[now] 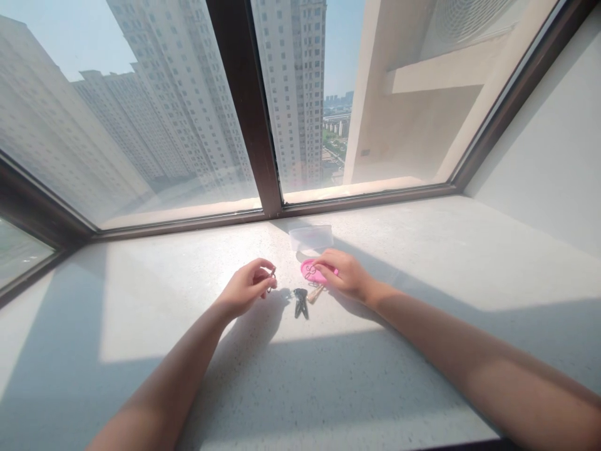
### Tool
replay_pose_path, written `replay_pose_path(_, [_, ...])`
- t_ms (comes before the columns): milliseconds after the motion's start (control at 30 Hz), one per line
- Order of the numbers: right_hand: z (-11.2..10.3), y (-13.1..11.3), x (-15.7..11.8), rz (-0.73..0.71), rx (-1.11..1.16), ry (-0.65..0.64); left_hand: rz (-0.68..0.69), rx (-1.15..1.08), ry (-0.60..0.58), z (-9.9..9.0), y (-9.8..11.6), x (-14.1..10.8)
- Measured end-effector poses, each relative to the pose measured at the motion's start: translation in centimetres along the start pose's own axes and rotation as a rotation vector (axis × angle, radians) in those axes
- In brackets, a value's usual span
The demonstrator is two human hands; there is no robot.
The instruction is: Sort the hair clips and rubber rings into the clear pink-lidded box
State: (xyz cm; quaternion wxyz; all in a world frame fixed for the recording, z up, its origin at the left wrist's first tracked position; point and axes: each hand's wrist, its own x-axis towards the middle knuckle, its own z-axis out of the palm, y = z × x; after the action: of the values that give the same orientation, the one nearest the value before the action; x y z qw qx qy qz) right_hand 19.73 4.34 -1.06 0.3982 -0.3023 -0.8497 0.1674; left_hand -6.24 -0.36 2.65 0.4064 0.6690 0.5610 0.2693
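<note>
My left hand (248, 287) hangs just over the sill, its thumb and fingers pinched on a small dark metal ring (272, 275). My right hand (345, 272) is closed at the fingertips on a thin looped wire piece (310, 272), above a bright pink oval piece (331, 275). Whether the pink piece is also gripped, I cannot tell. Between the hands lies a dark metal clip-like or key-like object (301, 303). Beside it rests a small tan, wooden-looking piece (315, 294), near more thin wire under the right hand.
A clear plastic box (310, 237) stands behind the right hand, close to the window frame (271, 188). The pale speckled windowsill (263, 388) is crossed by sunlight and shadow. A white wall (539, 150) bounds the right side. Tall buildings show through the glass.
</note>
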Motion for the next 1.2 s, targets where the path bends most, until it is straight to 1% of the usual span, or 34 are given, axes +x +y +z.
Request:
replay_pose_path(167, [0.0,0.0,-0.1,0.135,0.051,0.070,-0.015,-0.202,-0.021,0.7,-0.4,0.4])
replay_pose_path(300, [0.3,-0.2,-0.2,0.320,0.178,0.134,-0.042,-0.272,-0.030,0.9,-0.4,0.6])
replay_pose_path(367, [0.5,-0.3,-0.2,0.430,0.325,0.155,-0.043,-0.290,-0.016,0.9,-0.2,0.5])
replay_pose_path(467, [0.5,-0.7,0.1,0.580,0.569,0.181,-0.044,-0.362,0.048,0.8,0.3,0.4])
replay_pose_path(567, [0.3,-1.1,0.5,0.736,0.800,0.220,-0.044,-0.425,0.102,0.8,0.5,0.4])
replay_pose_path(700, [0.0,-1.8,0.6,0.954,1.141,0.241,-0.026,-0.498,0.160,1.1,0.9,0.8])
replay_pose_path(833, [0.0,-2.4,0.6,1.104,1.332,0.250,0.001,-0.616,0.207,1.8,1.7,1.4])
replay_pose_path(933, [0.2,-2.8,0.5,1.132,1.422,0.168,0.010,-0.711,0.211,2.5,2.5,1.9])
replay_pose_path(1000, [0.4,-3.0,0.4,1.103,1.453,0.132,0.006,-0.748,0.208,3.2,2.7,2.0])
replay_pose_path(1033, [0.5,-3.1,0.3,1.082,1.457,0.134,0.001,-0.757,0.204,3.5,2.7,2.1])
replay_pose_path(1100, [0.7,-3.4,0.2,1.037,1.450,0.138,-0.007,-0.766,0.192,4.3,2.5,2.1])
replay_pose_path(1200, [0.9,-3.7,0.1,0.981,1.409,0.087,-0.006,-0.764,0.168,5.4,1.9,2.0])
